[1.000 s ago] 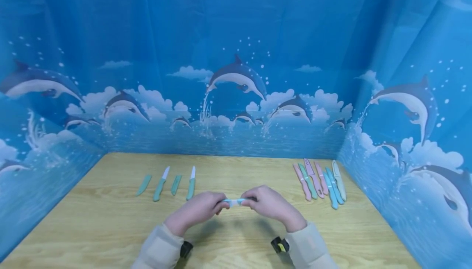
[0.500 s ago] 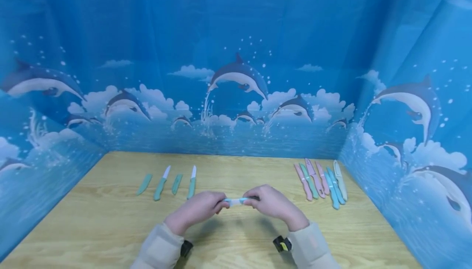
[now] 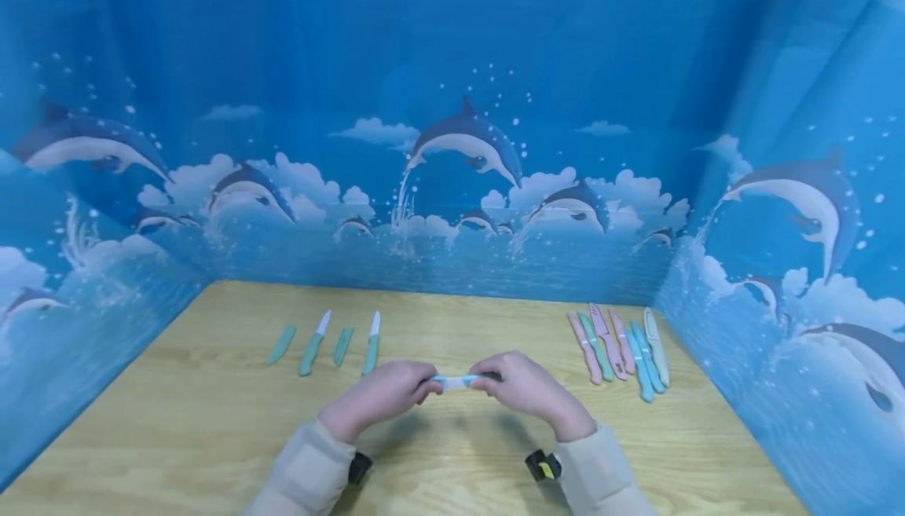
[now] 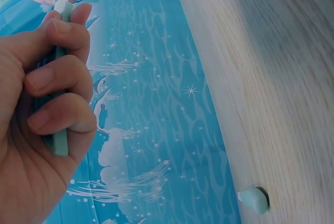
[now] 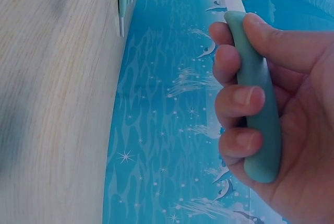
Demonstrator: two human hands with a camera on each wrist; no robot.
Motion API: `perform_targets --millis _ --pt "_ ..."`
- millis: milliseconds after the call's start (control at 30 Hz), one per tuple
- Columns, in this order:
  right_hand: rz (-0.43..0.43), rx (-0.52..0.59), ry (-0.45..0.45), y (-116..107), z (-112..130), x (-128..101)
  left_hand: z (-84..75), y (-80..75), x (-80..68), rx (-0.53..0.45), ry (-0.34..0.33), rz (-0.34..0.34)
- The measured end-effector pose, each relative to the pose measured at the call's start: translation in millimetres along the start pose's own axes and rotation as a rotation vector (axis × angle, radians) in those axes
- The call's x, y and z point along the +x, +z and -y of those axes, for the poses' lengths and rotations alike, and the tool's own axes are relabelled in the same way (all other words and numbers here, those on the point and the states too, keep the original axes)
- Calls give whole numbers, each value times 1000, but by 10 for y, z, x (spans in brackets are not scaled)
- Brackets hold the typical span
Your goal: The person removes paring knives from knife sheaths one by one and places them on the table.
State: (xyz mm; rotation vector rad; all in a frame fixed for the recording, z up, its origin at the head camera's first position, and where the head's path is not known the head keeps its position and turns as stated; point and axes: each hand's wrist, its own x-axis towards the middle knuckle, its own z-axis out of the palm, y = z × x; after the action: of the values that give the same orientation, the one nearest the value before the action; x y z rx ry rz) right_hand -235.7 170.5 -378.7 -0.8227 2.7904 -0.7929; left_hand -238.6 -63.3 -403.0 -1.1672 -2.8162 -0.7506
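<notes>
Both hands are working together above the middle of the pale wooden tabletop (image 3: 212,422). The right hand (image 3: 526,386) is curling around the teal plastic handle of a small white-bladed knife (image 5: 255,104), while the left hand (image 3: 382,394) is gripping its teal sheath (image 4: 60,135); a short strip of blade is showing between them. At ten o'clock, two bare teal knives (image 3: 311,341) and two loose teal sheaths (image 3: 280,344) are lying. At two o'clock, about six sheathed pastel knives (image 3: 622,347) are overlapping, so their count is uncertain.
</notes>
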Motion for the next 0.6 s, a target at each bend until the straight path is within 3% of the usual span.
perform_targets --millis 600 --pt "-1 14 3 -18 -41 0 -7 -41 -4 -6 -21 21"
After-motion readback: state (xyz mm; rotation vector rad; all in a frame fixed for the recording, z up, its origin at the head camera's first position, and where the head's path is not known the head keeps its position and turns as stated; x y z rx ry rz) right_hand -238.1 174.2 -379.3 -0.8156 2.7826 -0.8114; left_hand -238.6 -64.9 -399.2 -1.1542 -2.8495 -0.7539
